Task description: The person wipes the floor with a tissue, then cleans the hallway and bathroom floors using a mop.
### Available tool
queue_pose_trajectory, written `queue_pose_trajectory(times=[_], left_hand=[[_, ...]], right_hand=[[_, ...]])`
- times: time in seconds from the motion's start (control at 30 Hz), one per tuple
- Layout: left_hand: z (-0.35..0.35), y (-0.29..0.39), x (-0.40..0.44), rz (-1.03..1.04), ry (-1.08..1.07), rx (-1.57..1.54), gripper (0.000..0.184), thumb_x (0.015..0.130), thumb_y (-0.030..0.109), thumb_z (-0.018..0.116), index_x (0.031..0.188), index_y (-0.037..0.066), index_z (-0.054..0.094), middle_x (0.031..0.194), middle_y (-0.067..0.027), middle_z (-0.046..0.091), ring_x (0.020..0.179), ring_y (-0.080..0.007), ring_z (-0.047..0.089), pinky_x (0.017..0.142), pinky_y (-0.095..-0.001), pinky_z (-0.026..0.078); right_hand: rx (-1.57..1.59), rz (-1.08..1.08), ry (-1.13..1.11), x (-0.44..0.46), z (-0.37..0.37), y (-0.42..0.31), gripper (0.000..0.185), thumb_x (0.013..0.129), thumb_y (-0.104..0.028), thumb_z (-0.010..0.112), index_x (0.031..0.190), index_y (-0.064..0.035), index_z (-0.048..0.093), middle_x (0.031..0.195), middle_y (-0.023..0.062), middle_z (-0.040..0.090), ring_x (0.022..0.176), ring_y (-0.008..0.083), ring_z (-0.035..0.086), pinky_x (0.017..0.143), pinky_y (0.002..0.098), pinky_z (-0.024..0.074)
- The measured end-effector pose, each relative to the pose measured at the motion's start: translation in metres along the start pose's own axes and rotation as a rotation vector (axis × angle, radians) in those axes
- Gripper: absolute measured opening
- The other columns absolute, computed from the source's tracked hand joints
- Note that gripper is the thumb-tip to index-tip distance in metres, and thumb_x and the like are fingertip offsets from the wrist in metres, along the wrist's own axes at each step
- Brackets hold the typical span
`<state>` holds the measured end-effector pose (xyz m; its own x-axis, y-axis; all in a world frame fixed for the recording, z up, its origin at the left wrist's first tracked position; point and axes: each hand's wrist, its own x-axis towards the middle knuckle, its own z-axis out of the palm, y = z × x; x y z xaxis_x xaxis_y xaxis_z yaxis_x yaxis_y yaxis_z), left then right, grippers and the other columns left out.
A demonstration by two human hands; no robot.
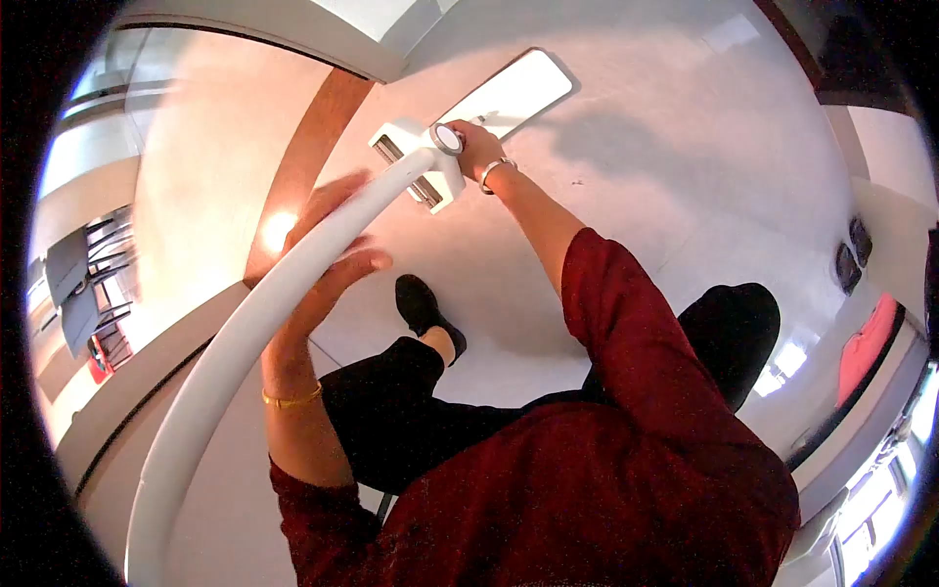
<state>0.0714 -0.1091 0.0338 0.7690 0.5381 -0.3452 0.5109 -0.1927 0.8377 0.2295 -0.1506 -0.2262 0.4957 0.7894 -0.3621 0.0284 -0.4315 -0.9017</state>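
Observation:
A long curved white pole [256, 308] runs from the bottom left up to a round grey-rimmed knob [447, 138]. At its upper end are a white bracket [446, 188] with dark slots and a flat white panel [523, 90] with rounded corners. My right hand [476, 149] is closed at the knob, its fingers wrapped round the joint beside the panel. Blurred by motion, my left hand [328, 235] is beside and partly behind the middle of the pole, fingers apart; whether it touches the pole is unclear.
Pale floor [636, 196] lies below, with a brown strip [318, 127] at the upper left. My shoe [423, 305] is under the pole. Dark footwear [851, 256] and a pink item [869, 347] are at the right, chairs [103, 259] at the far left.

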Motion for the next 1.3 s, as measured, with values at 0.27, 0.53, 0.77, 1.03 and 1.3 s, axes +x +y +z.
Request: queue_pose_trajectory(times=[0.27, 0.53, 0.77, 1.03, 1.3], left_hand=[[0.031, -0.01, 0.011, 0.18, 0.235, -0.387, 0.019, 0.083, 0.023, 0.055, 0.083, 0.006, 0.047, 0.108, -0.0172, 0.049, 0.112, -0.0354, 0.042, 0.086, -0.047, 0.045], [0.047, 0.017, -0.008, 0.323, 0.368, -0.263, 0.035, 0.084, 0.038, 0.049, 0.088, 0.004, 0.045, 0.105, -0.0182, 0.048, 0.111, -0.0447, 0.039, 0.082, -0.0472, 0.048], [0.065, -0.036, -0.031, 0.27, 0.629, -0.26, 0.041, 0.08, 0.047, 0.049, 0.085, 0.006, 0.045, 0.106, -0.0156, 0.047, 0.115, -0.0488, 0.03, 0.083, -0.0472, 0.048], [0.039, -0.104, -0.012, 0.221, 0.674, -0.363, 0.04, 0.084, 0.042, 0.047, 0.09, 0.003, 0.051, 0.109, -0.0183, 0.046, 0.113, -0.0423, 0.037, 0.09, -0.0505, 0.042], [-0.02, -0.11, 0.0, 0.082, 0.733, -0.504, 0.043, 0.079, 0.044, 0.052, 0.091, 0.003, 0.053, 0.109, -0.018, 0.047, 0.115, -0.0395, 0.036, 0.093, -0.0487, 0.039]], right_hand=[[-0.065, -0.071, 0.044, -0.006, -0.006, 0.0, 0.031, 0.07, -0.005, 0.063, 0.099, -0.0139, 0.057, 0.086, 0.0076, 0.063, 0.076, 0.0176, 0.06, 0.071, 0.0276, 0.048], [0.002, -0.088, 0.243, -0.014, -0.133, 0.179, 0.011, 0.067, -0.007, 0.065, 0.076, -0.0046, 0.06, 0.066, 0.0005, 0.056, 0.062, 0.0071, 0.05, 0.055, 0.023, 0.0425], [-0.444, 0.417, 1.037, -0.054, -0.29, 0.372, 0.008, 0.067, -0.008, 0.058, 0.073, -0.005, 0.062, 0.072, 0.0138, 0.061, 0.066, 0.0249, 0.059, 0.06, 0.0362, 0.0456], [-1.393, 0.984, 0.544, 0.068, -0.323, 0.528, 0.02, 0.071, -0.026, 0.06, 0.083, -0.0112, 0.064, 0.082, 0.003, 0.063, 0.081, 0.0222, 0.059, 0.065, 0.0398, 0.0455], [-0.926, -0.009, 0.857, 0.146, -0.174, 0.341, 0.01, 0.07, -0.012, 0.06, 0.076, -0.0054, 0.061, 0.072, 0.0109, 0.061, 0.07, 0.0207, 0.057, 0.071, 0.0319, 0.0431]])
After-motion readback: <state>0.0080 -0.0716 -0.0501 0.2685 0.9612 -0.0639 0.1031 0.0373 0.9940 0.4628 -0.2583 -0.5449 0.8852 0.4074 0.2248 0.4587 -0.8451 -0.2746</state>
